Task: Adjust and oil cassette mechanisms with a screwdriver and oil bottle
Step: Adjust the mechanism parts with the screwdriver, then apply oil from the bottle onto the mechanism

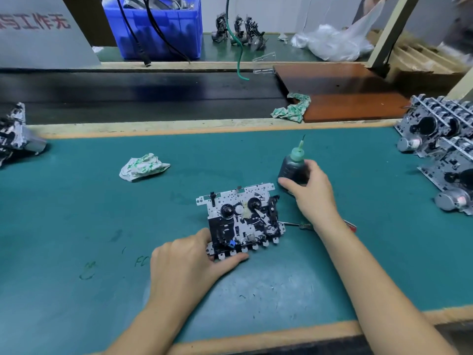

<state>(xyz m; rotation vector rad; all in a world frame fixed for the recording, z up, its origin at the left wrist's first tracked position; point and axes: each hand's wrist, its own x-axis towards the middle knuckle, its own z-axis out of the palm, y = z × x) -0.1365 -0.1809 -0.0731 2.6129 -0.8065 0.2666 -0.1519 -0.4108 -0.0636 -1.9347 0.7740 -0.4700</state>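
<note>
Reaching for the oil while pinning the mechanism flat.

Best done with the right hand (311, 187) curling firmly round the dark oil bottle (291, 167), green nozzle kept upright until over the reels, then 1 small drop per pivot; left hand (186, 262) pinching the near edge of the cassette mechanism (243, 219), just left of the right grip, flat on the green bench (76, 213). Silver perforated plate, 2 black reel hubs, black plastic parts, row of tabs along the near edge. Screwdriver (302, 224) lying under the right wrist.

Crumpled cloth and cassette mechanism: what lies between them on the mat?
Only bare green mat separates the crumpled cloth from the cassette mechanism, in the head view.
</note>
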